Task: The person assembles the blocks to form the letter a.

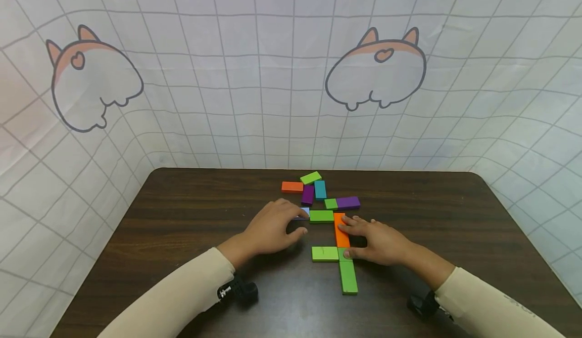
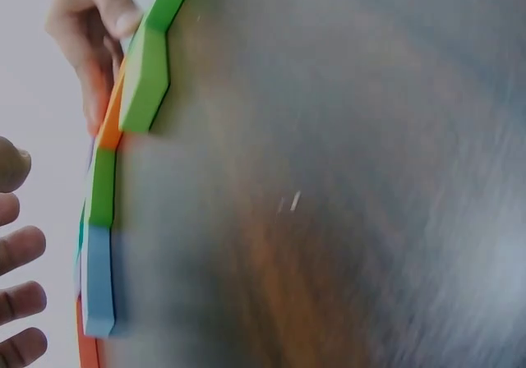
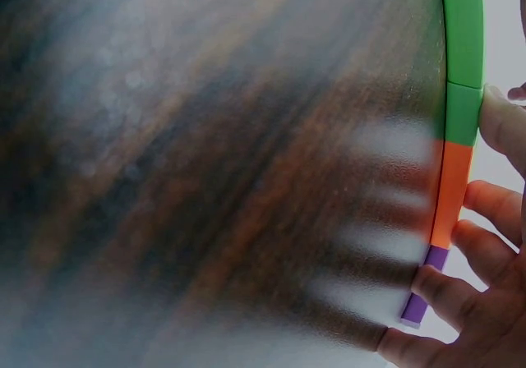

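Left hand (image 1: pixel 272 227) looks loose, nothing gripped, but it covers most of the pale blue block (image 1: pixel 306 210) in the head view, so I can't tell if they touch. The left wrist cam only catches its fingertips, cut off at the edge. Right hand (image 1: pixel 384 242) is spread and relaxed too, thumb on the small green block (image 1: pixel 342 253), fingers over part of the orange block (image 1: pixel 342 239). Those blocks all lie mid-desk (image 1: pixel 195 201) in the crooked layout. Right wrist cam crops that hand, and the desk's blurry there.
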`<state>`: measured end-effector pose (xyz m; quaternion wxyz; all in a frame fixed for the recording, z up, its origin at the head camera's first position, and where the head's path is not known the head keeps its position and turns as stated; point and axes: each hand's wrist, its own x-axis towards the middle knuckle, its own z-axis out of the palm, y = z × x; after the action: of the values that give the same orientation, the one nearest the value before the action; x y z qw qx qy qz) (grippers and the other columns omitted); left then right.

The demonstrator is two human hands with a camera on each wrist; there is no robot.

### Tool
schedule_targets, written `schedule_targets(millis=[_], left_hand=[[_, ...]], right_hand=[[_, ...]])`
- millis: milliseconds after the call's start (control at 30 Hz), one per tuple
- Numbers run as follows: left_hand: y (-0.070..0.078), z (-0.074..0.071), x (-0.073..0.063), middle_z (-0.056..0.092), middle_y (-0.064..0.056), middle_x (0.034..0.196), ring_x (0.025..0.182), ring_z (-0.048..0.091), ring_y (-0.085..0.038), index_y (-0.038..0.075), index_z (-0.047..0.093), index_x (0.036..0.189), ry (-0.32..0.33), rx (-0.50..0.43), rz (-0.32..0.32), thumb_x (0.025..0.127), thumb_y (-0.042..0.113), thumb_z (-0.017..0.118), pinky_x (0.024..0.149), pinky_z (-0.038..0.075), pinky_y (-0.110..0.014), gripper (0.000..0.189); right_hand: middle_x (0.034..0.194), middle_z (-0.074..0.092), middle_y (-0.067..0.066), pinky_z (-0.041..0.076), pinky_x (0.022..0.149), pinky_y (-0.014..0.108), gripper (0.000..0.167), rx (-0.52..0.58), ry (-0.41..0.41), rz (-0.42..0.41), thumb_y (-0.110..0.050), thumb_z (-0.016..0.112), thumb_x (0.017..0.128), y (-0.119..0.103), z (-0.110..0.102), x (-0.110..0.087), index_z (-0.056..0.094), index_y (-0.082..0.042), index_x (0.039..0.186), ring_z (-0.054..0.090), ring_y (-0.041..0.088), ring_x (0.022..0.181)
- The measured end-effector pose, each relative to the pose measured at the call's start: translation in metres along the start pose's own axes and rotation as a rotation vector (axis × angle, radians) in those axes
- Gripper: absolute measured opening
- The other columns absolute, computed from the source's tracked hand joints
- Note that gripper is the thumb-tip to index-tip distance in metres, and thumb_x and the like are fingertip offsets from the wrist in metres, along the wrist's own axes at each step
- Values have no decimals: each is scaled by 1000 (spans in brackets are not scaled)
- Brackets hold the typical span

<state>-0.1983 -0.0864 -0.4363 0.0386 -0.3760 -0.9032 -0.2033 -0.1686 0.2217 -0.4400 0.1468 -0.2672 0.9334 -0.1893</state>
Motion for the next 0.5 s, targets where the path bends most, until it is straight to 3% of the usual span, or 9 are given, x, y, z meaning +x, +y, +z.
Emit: schedule_targets(millis=[500], left_hand=[[-31, -5, 7, 61, -2, 139, 132, 52, -25, 17, 61, 140, 34, 62, -122, 98, 41, 67, 109, 41, -50, 49]], right_hand=[[162, 37, 6, 28, 114, 63, 76, -6, 4, -3, -60, 66, 93, 1, 2, -1, 51, -15, 152, 34, 32, 148]])
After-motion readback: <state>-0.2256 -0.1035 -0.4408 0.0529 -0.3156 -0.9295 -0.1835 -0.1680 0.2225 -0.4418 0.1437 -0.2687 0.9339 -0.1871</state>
